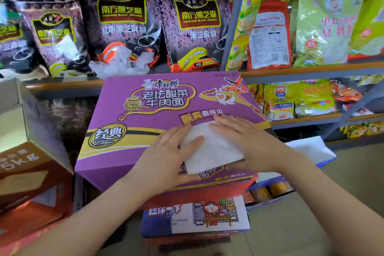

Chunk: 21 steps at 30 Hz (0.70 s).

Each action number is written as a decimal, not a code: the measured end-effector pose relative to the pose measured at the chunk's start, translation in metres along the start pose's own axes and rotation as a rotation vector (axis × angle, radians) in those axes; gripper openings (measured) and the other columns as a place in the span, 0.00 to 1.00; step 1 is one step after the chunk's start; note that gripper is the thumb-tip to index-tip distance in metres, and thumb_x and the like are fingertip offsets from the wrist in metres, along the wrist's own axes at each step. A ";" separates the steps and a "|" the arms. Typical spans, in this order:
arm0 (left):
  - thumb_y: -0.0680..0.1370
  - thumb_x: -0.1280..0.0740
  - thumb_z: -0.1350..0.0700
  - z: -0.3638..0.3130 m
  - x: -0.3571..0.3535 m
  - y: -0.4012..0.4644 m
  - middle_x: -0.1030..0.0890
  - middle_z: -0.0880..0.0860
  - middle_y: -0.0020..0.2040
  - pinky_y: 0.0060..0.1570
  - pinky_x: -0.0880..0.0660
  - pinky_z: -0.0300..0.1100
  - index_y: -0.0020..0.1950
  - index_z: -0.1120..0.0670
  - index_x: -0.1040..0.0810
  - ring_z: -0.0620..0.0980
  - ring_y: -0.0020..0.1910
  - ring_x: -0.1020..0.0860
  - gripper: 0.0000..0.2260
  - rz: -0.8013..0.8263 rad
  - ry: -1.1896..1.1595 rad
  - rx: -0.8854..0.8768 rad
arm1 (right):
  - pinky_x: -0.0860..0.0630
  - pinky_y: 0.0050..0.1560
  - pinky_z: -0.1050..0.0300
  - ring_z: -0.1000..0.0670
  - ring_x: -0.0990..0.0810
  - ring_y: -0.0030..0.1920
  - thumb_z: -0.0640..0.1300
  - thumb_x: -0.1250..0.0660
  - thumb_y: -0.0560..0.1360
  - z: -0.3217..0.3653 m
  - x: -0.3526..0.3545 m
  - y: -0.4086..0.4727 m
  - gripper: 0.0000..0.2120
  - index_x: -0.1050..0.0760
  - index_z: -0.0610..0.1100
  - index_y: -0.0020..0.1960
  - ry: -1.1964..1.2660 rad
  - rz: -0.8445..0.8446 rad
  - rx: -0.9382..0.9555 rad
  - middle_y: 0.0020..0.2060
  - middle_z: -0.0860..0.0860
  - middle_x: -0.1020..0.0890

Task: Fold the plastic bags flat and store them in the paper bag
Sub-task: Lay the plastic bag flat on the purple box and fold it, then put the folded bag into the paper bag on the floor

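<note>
Both hands lie spread and flat, left hand [166,151] and right hand [247,141] pressing a folded white plastic bag [212,147] onto a purple carton [133,122] marked "Classic". Behind, shelf packets [122,25] read "NANFANG BLACK SESAME".

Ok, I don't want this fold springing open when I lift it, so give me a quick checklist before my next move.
1. Plastic bag lying flat on the purple box: ok, it looks like a flat white rectangle.
2. Left hand pressing the bag's left edge: ok.
3. Right hand flat across the bag's right side: ok.
4. Bag fully supported by the box: not ok, its near corner reaches the box's front edge.
5. Paper bag within reach: cannot tell; a white bag-like shape sits to the right, but what it is made of is unclear.
6. More bags waiting: ok, crumpled clear plastic sits on the shelf behind.
</note>
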<state>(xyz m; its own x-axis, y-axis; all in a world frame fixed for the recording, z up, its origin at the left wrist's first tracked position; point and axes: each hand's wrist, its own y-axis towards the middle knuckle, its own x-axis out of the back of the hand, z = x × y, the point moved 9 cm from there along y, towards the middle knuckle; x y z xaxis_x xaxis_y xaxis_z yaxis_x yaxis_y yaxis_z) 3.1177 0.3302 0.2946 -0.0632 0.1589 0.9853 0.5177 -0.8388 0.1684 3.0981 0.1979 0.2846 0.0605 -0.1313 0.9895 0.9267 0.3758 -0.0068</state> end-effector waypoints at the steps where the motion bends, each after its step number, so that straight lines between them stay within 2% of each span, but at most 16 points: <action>1: 0.69 0.42 0.37 -0.008 0.003 0.001 0.25 0.59 0.64 0.60 0.29 0.50 0.63 0.50 0.30 0.56 0.63 0.29 0.27 -0.078 -0.067 -0.071 | 0.46 0.75 0.53 0.55 0.46 0.75 0.49 0.30 0.68 -0.003 0.007 -0.013 0.39 0.45 0.56 0.74 0.101 -0.097 -0.017 0.75 0.53 0.43; 2: 0.70 0.40 0.42 -0.017 0.007 0.001 0.24 0.58 0.63 0.62 0.33 0.49 0.60 0.51 0.29 0.54 0.63 0.31 0.22 -0.155 -0.137 -0.143 | 0.39 0.71 0.56 0.57 0.39 0.72 0.40 0.28 0.66 -0.007 0.013 -0.027 0.36 0.38 0.57 0.69 0.218 -0.186 -0.053 0.72 0.56 0.37; 3: 0.70 0.38 0.46 -0.025 0.010 0.002 0.23 0.57 0.61 0.63 0.34 0.47 0.57 0.51 0.29 0.53 0.63 0.31 0.18 -0.217 -0.200 -0.207 | 0.35 0.66 0.61 0.59 0.34 0.68 0.36 0.28 0.65 -0.014 0.019 -0.042 0.33 0.33 0.59 0.62 0.339 -0.256 -0.103 0.68 0.60 0.33; 5: 0.71 0.37 0.50 -0.041 0.018 0.007 0.19 0.53 0.55 0.56 0.29 0.42 0.54 0.51 0.29 0.49 0.57 0.26 0.13 -0.300 -0.283 -0.281 | 0.30 0.58 0.68 0.61 0.26 0.62 0.38 0.27 0.65 -0.023 0.029 -0.069 0.22 0.27 0.60 0.51 0.538 -0.357 -0.194 0.61 0.62 0.25; 7: 0.72 0.39 0.50 -0.056 0.026 0.017 0.18 0.49 0.43 0.43 0.29 0.35 0.51 0.49 0.30 0.45 0.45 0.24 0.10 -0.332 -0.341 -0.260 | 0.27 0.54 0.67 0.58 0.21 0.57 0.42 0.27 0.66 -0.034 0.036 -0.092 0.11 0.22 0.57 0.44 0.750 -0.460 -0.278 0.53 0.57 0.18; 9: 0.73 0.41 0.47 -0.069 0.030 0.031 0.29 0.42 0.30 0.32 0.35 0.32 0.45 0.47 0.34 0.44 0.31 0.27 0.06 -0.338 -0.386 -0.184 | 0.24 0.49 0.65 0.54 0.18 0.50 0.43 0.27 0.65 -0.053 0.036 -0.113 0.07 0.19 0.54 0.40 0.977 -0.599 -0.377 0.46 0.53 0.15; 10: 0.73 0.41 0.45 -0.074 0.029 0.039 0.33 0.42 0.27 0.29 0.36 0.33 0.44 0.47 0.36 0.46 0.29 0.28 0.07 -0.308 -0.448 -0.132 | 0.23 0.46 0.64 0.53 0.18 0.45 0.44 0.26 0.62 -0.064 0.032 -0.122 0.06 0.18 0.53 0.38 1.053 -0.673 -0.430 0.42 0.52 0.15; 12: 0.73 0.42 0.41 -0.088 0.017 0.057 0.28 0.46 0.28 0.28 0.32 0.37 0.50 0.51 0.31 0.49 0.32 0.25 0.15 -0.206 -0.631 -0.046 | 0.23 0.45 0.58 0.52 0.18 0.41 0.49 0.27 0.58 -0.090 0.021 -0.140 0.09 0.17 0.50 0.38 1.144 -0.802 -0.559 0.36 0.52 0.16; 14: 0.73 0.39 0.42 -0.111 0.003 0.075 0.21 0.49 0.34 0.33 0.28 0.43 0.57 0.53 0.29 0.47 0.33 0.23 0.19 -0.101 -0.780 -0.026 | 0.22 0.45 0.54 0.50 0.18 0.40 0.48 0.27 0.61 -0.118 0.012 -0.157 0.09 0.18 0.46 0.39 1.207 -0.865 -0.665 0.36 0.51 0.15; 16: 0.75 0.36 0.48 -0.143 -0.006 0.097 0.22 0.46 0.35 0.34 0.28 0.42 0.56 0.52 0.28 0.44 0.33 0.24 0.13 -0.057 -0.838 -0.066 | 0.21 0.40 0.57 0.53 0.18 0.37 0.42 0.30 0.69 -0.149 0.010 -0.173 0.01 0.20 0.45 0.41 1.234 -0.881 -0.705 0.35 0.52 0.15; 19: 0.77 0.36 0.51 -0.189 -0.036 0.135 0.23 0.43 0.37 0.36 0.29 0.40 0.55 0.50 0.28 0.42 0.33 0.26 0.09 0.019 -0.840 -0.083 | 0.21 0.37 0.60 0.55 0.18 0.36 0.38 0.37 0.77 -0.211 0.008 -0.209 0.07 0.22 0.46 0.44 1.190 -0.905 -0.791 0.35 0.53 0.15; 21: 0.77 0.36 0.52 -0.211 -0.067 0.164 0.22 0.45 0.39 0.38 0.28 0.41 0.58 0.49 0.30 0.40 0.32 0.27 0.11 0.079 -0.810 -0.026 | 0.22 0.41 0.58 0.52 0.19 0.40 0.40 0.37 0.77 -0.262 0.001 -0.236 0.06 0.22 0.45 0.45 1.166 -0.917 -0.869 0.38 0.51 0.16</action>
<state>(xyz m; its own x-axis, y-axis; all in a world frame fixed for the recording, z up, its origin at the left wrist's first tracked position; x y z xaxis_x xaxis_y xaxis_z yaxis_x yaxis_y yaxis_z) 3.0269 0.0724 0.2622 0.6151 0.4177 0.6687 0.4743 -0.8735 0.1094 2.9769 -0.1306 0.2492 -0.7107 -0.6967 0.0982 0.6999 -0.7142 -0.0018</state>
